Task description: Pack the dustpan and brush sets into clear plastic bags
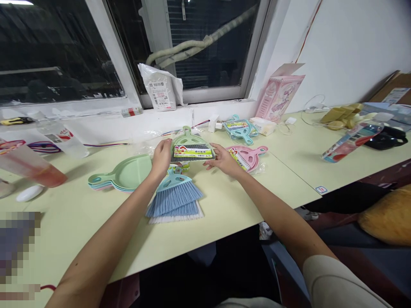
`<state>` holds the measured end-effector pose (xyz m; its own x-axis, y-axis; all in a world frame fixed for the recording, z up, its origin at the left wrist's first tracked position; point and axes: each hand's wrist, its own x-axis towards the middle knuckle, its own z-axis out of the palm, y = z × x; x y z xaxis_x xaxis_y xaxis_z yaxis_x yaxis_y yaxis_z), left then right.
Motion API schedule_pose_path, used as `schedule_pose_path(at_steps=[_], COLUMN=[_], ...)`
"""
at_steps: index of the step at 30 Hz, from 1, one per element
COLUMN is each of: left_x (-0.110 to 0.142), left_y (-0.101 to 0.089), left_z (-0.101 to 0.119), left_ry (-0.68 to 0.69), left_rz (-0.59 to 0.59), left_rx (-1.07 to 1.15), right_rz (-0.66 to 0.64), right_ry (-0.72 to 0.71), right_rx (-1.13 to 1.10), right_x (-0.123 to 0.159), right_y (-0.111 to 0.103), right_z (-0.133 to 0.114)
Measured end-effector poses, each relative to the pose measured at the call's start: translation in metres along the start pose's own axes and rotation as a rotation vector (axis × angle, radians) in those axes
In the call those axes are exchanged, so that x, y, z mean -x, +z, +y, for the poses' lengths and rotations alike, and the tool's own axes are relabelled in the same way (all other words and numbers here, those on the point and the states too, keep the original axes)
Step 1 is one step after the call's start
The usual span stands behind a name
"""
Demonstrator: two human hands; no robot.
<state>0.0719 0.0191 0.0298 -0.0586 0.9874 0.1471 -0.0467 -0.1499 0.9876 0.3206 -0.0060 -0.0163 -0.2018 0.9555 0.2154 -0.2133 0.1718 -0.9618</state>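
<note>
Between my two hands, above the table, is a green dustpan and brush set [189, 145] with a yellow label across its dark bristles. My left hand [162, 156] grips its left end, fingers closed on the edge. At its right end my right hand [223, 159] holds the other edge with thumb and fingers. Just below lie blue hand brushes [176, 194], stacked with white bristles showing underneath. Left of my left hand is a stack of dustpans [133, 172], a green one on top. A pink dustpan set [248, 156] lies beyond my right hand.
Blue dustpan sets [239, 128] lie near the wall beside a pink box [279, 94]. At left stand a tilted drink cup [35, 164] and a clear bottle [64, 139]. A bottle with a pink label [349, 141] is at right. A white parcel [162, 90] rests on the windowsill.
</note>
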Motion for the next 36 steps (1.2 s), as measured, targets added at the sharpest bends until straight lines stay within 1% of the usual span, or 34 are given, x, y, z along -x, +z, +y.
schedule_pose_path(at_steps=[4, 8, 16, 19, 21, 23, 26, 32, 34, 36], left_x=[0.007, 0.011, 0.008, 0.008, 0.008, 0.008, 0.007, 0.003, 0.001, 0.0], left_y=[0.004, 0.004, 0.001, 0.0, 0.0, 0.001, 0.001, -0.012, -0.017, -0.02], left_z=[0.004, -0.002, -0.014, -0.015, -0.014, -0.011, -0.003, 0.013, 0.013, 0.012], left_ry=[0.097, 0.151, 0.132, 0.113, 0.117, 0.131, 0.122, 0.058, 0.057, 0.047], left_rz=[0.028, 0.054, 0.132, 0.169, 0.167, 0.122, -0.013, -0.417, -0.48, -0.489], left_rx=[-0.112, -0.106, -0.132, -0.187, -0.205, -0.188, -0.125, -0.045, -0.057, -0.088], right_rz=[0.016, 0.014, 0.017, 0.011, 0.019, 0.041, 0.071, 0.105, 0.11, 0.109], right_ry=[-0.019, -0.014, -0.007, -0.012, -0.024, -0.032, -0.032, -0.025, -0.018, -0.013], right_rx=[0.023, 0.048, -0.014, -0.017, 0.001, 0.013, 0.02, 0.048, 0.064, 0.082], right_x=[-0.002, -0.001, -0.001, -0.001, -0.001, -0.001, -0.001, -0.002, -0.003, -0.005], right_y=[-0.003, -0.002, 0.0, 0.001, 0.002, 0.002, 0.0, -0.007, -0.009, -0.01], right_z=[0.001, 0.001, 0.004, 0.006, 0.006, 0.005, 0.001, -0.006, -0.003, 0.001])
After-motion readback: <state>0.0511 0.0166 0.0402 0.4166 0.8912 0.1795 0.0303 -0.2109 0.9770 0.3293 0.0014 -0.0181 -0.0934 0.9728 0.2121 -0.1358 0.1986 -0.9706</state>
